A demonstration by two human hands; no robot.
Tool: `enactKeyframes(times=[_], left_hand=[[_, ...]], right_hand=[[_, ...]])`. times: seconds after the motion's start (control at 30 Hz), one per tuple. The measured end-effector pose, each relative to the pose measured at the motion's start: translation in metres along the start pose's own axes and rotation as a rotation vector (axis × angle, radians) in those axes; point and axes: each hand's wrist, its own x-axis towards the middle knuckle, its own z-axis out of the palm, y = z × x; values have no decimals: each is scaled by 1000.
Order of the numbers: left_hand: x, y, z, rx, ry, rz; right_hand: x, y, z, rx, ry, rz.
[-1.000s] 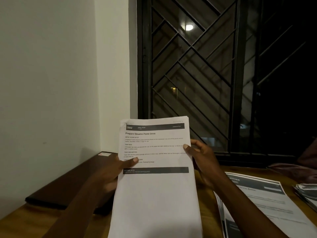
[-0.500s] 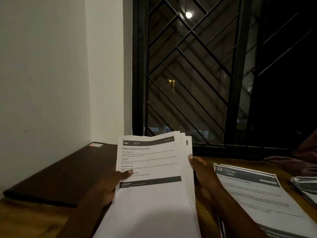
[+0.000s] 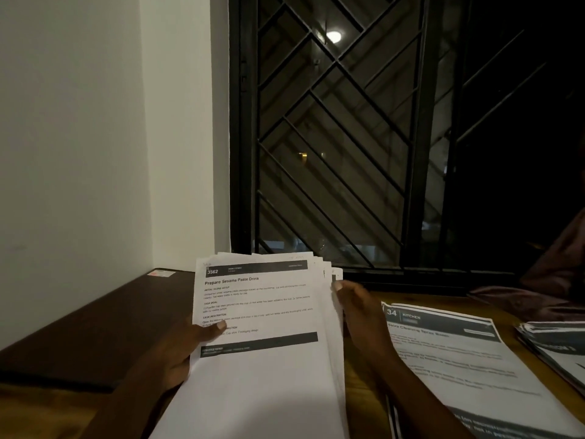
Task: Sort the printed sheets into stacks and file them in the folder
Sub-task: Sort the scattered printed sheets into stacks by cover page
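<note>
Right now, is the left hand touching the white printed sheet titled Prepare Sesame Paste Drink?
Touching. The head view shows the left hand gripping the white printed sheet, its thumb lying on the print.

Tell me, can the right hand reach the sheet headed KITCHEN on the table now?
Probably yes. The KITCHEN sheet lies just beside the right hand, with nothing between them. But that hand pinches the edge of the held stack, so it must let go first.

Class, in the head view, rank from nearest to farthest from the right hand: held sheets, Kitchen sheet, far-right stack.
1. held sheets: the right hand holds their right edge.
2. Kitchen sheet: lying just right of it.
3. far-right stack: at the frame's right edge.
</note>
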Motion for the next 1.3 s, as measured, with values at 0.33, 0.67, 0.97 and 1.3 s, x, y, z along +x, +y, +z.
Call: enactKeyframes(times=[0.33,0.67,0.97,1.3], left_hand=[[2,-1,-9,-28,-103,-13],[-1,0,-11,-67,-188,-60],[2,-3,-10,-63,-99,19],[6,-6,-15,-68,-115,7]], right_hand=[[3,9,5,151,-124,171],[2,9,2,220,-114,233],[4,13,2,198,-87,217],[-4,1,7,71,36,-113]])
